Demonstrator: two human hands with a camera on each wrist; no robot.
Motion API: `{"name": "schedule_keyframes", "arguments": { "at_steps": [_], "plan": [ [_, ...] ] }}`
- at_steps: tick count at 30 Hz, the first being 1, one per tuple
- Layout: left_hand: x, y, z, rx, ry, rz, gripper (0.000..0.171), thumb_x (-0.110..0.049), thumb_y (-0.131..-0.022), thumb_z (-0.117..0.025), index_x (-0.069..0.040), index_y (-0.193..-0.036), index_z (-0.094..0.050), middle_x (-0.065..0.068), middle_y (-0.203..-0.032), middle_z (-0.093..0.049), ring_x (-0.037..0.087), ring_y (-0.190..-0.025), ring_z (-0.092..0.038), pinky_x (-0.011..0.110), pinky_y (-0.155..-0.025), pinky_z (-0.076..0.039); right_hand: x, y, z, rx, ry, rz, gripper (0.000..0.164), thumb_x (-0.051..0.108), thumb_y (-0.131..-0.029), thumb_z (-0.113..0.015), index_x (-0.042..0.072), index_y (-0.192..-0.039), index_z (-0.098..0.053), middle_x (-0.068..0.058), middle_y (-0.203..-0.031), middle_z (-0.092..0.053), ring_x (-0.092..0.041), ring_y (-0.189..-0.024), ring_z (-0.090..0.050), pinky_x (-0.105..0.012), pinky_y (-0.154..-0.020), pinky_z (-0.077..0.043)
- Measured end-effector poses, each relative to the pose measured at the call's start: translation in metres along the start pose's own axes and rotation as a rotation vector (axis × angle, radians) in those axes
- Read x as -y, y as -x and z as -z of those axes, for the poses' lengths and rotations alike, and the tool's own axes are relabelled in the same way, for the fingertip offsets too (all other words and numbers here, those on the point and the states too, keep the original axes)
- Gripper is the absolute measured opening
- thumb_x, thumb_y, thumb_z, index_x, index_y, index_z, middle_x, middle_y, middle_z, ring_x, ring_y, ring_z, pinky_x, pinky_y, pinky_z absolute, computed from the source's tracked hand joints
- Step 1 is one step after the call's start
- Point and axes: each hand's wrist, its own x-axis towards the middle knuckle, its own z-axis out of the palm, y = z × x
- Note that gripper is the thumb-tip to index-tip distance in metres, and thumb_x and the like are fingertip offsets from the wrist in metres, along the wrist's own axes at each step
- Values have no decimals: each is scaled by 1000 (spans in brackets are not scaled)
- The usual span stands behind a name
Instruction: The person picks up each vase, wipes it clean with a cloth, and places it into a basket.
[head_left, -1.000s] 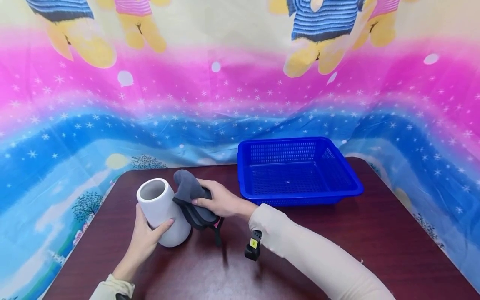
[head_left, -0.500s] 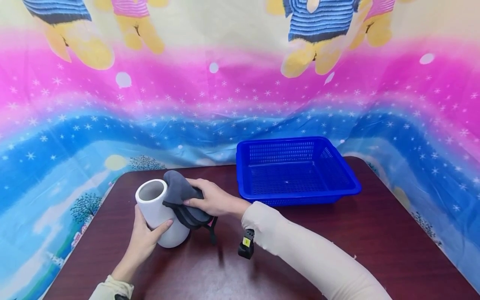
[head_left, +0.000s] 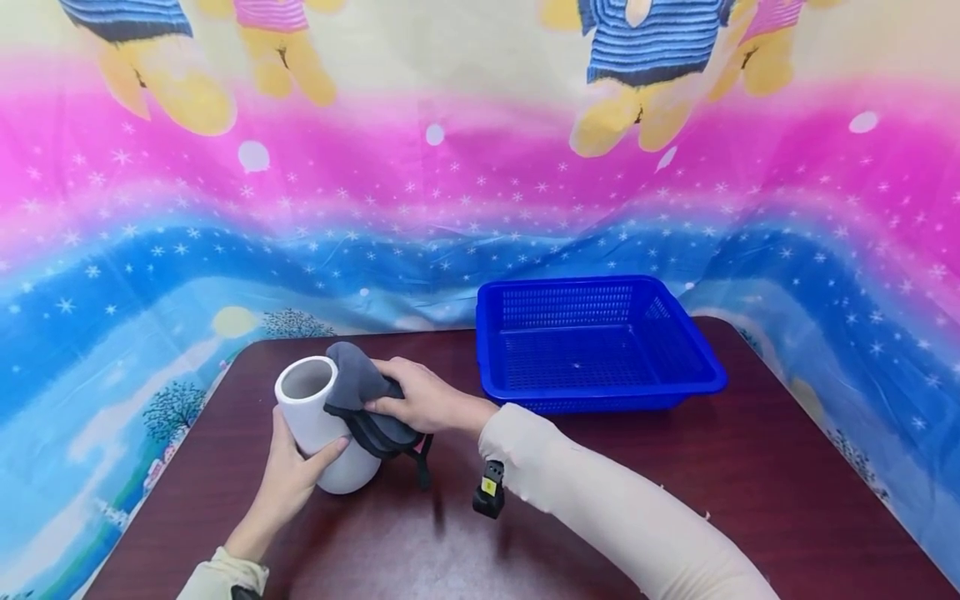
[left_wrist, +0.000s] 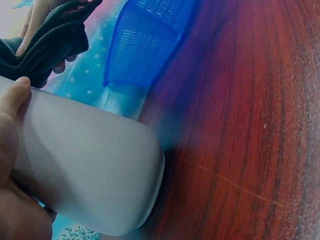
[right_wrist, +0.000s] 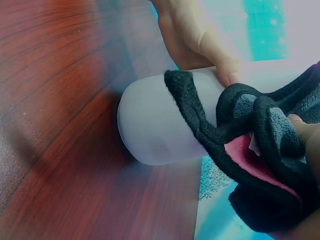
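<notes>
A white vase with a wide round mouth leans slightly at the left of the table. My left hand grips its left side, thumb across the front. My right hand holds a folded dark grey cloth with black edging against the vase's upper right side. In the right wrist view, a black hanging loop and a pink patch show on the cloth. The vase's base is at the tabletop; I cannot tell whether it touches.
A blue perforated plastic basket stands at the back right of the dark red wooden table. Behind the table hangs a colourful printed curtain. A black wrist camera hangs from the right sleeve.
My right hand has moved left with the cloth, bringing it further over the vase's right side. The left hand and the vase have hardly moved.
</notes>
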Motion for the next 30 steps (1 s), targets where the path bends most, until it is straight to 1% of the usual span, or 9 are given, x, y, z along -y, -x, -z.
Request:
{"name": "schedule_keyframes", "arguments": {
  "at_steps": [4,9,12,18,25,30],
  "plan": [
    [1,-1,-1,4,-2,0,87,-3,-85,-76,-7,-152,-21,-17,-131,-42,-4,-112,-49,9,-88,-42,1,0,-2,3,22,-32,37,25,-97,-69,20,-132,-61,-1,-115,-67,-12,-105,-56,-26,-91,-47],
    [1,0,0,-4,19,-11,86,0,-84,-76,-4,-150,-22,-17,-129,-43,-4,-111,-50,9,-88,-43,1,0,-6,9,40,-55,36,27,-98,-68,19,-133,-61,-2,-118,-66,-12,-108,-57,-26,-93,-49],
    [0,1,0,-6,23,-21,85,0,-83,-76,-4,-149,-22,-17,-128,-42,-4,-111,-50,9,-87,-43,1,0,-7,9,44,-58,36,27,-98,-67,19,-132,-61,-2,-118,-66,-12,-108,-57,-26,-92,-48],
    [0,1,0,-7,3,-23,87,-1,-83,-77,-5,-151,-22,-18,-128,-41,-4,-111,-48,8,-88,-41,0,0,-10,4,46,-56,35,28,-98,-67,18,-131,-62,-1,-116,-66,-11,-106,-57,-25,-89,-48],
    [0,1,-1,0,-1,-17,87,-1,-84,-77,-5,-151,-21,-18,-128,-40,-4,-111,-48,8,-88,-41,-3,0,-14,-1,34,-54,28,27,-98,-67,17,-124,-64,-1,-111,-67,-10,-102,-57,-22,-88,-47],
    [1,1,-1,-1,-2,-25,87,-1,-84,-77,-5,-151,-21,-19,-128,-40,-4,-111,-48,8,-87,-41,-5,0,-15,-7,20,-44,26,27,-97,-68,16,-121,-65,-1,-109,-67,-11,-102,-58,-23,-89,-47]
  ]
}}
